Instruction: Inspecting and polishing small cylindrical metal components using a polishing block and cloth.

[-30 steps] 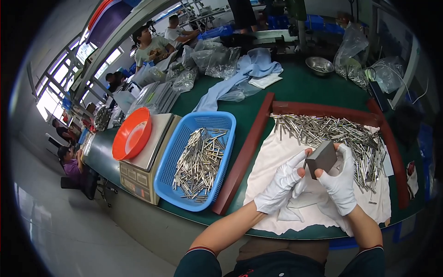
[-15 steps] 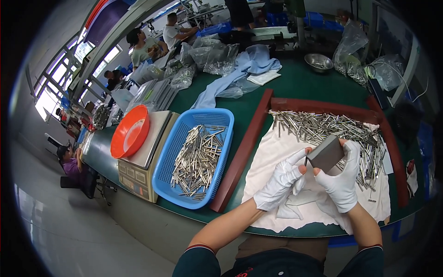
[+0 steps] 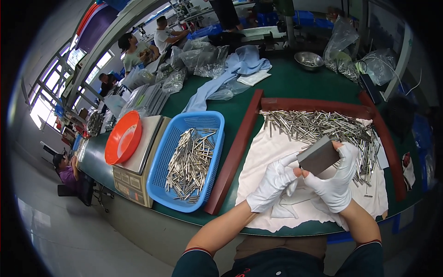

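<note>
Both my hands wear white gloves with bare fingertips. A dark grey rectangular block [image 3: 319, 156] is held tilted above the cloth, its long side slanting up to the right. My right hand [image 3: 339, 177] grips its right end, fingers over the top and thumb beneath. At the block's left end, my left hand [image 3: 273, 180] is closed, its thumb tip close to the right thumb; the block hides part of its fingers. Below lies a pale pink cloth [image 3: 258, 184], with a crumpled white cloth [image 3: 295, 199] under my hands. A heap of thin metal pins [image 3: 318, 125] spreads behind and right of the block.
Dark red bars [image 3: 234, 159] frame the cloth. To the left stand a blue basket [image 3: 219, 152] of metal pins and a scale [image 3: 131, 184] carrying an orange bowl [image 3: 123, 138]. Plastic bags [image 3: 205, 60], a blue cloth [image 3: 221, 85] and a metal bowl [image 3: 309, 60] lie farther back.
The block has turned slightly and shifted a little left in my hands. My right thumb has moved left, close to my left thumb. The whole view has shifted slightly.
</note>
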`<state>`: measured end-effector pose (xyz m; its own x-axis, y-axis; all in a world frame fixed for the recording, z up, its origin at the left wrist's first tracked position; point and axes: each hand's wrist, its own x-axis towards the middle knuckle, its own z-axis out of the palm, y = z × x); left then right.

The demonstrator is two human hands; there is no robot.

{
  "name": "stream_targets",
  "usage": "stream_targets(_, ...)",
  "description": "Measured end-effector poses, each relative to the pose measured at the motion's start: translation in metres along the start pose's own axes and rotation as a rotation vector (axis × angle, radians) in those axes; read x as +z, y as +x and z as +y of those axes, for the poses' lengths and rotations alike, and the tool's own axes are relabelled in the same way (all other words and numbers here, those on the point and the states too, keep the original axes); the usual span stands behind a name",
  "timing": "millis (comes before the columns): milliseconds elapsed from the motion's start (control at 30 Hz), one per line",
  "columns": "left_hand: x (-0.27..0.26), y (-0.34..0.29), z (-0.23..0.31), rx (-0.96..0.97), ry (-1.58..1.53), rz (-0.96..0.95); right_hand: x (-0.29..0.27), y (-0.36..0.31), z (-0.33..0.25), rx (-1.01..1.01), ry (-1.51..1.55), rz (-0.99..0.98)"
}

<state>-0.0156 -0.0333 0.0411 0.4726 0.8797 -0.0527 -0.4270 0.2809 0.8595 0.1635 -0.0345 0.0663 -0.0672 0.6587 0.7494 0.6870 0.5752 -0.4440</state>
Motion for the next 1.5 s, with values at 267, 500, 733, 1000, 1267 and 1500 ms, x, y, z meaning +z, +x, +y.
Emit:
stream_targets(267,0.002,0.0,0.001,0.008,-0.031,0.037,0.001,0.002,0.001,0.017,-0.003,-0.014)
stream_targets(500,0.009,-0.002,0.002,-0.131,0.038,-0.031,0.006,-0.001,0.009,0.193,0.261,0.013)
stream_targets(733,0.007,-0.004,0.011,-0.014,0.264,0.146,0.006,-0.001,0.026,0.283,0.327,0.022)
stream_targets(1000,0.009,-0.005,0.018,0.097,0.473,0.158,0.011,0.004,0.033,0.228,0.35,-0.023)
stream_targets(1267,0.006,-0.005,0.014,0.093,0.486,0.164,0.012,-0.001,0.032,0.101,0.3,-0.075)
stream_targets(1500,0.005,-0.005,0.014,0.056,0.487,0.091,0.011,0.0,0.029,0.062,0.33,-0.134)
